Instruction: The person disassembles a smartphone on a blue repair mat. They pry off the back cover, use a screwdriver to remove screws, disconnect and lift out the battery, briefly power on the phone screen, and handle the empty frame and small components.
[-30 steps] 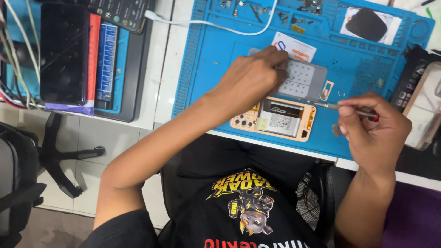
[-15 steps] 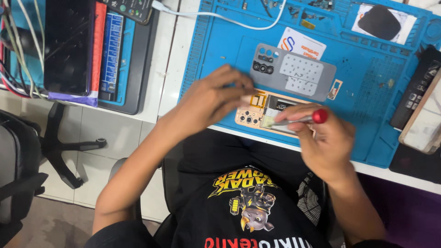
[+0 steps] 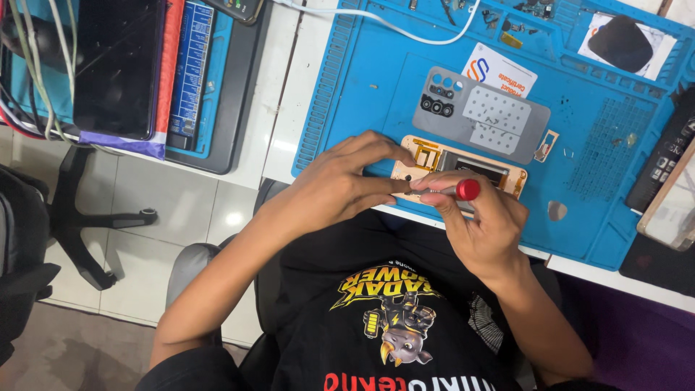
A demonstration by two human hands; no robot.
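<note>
Head view looks down on a blue work mat (image 3: 376, 80) where an opened phone (image 3: 463, 168) lies near the front edge, its insides up. Right hand (image 3: 481, 224) is closed around a red-capped screwdriver (image 3: 455, 190), laid almost flat over the phone's lower edge. Left hand (image 3: 340, 185) rests on the phone's left end — fingertips pinched at the driver's tip. Just beyond sits a grey back cover (image 3: 481, 112), apart from the phone.

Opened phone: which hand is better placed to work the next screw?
Probably the right hand: it grips the red-capped screwdriver over the opened phone. The left hand only steadies the phone's near-left corner, fingertips by the tool.
</note>
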